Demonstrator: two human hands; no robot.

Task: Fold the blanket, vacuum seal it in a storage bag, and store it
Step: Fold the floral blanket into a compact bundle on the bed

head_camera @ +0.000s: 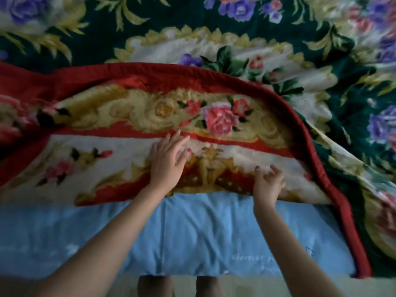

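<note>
The blanket (214, 116) runs nine to three across the bed (192, 232); left hand (169, 161) flat on it, right hand (269, 185) loosely curled at its near edge.

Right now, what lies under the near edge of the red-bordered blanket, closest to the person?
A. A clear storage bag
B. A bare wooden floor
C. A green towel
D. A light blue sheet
D: a light blue sheet shows below the blanket's near edge.
</note>
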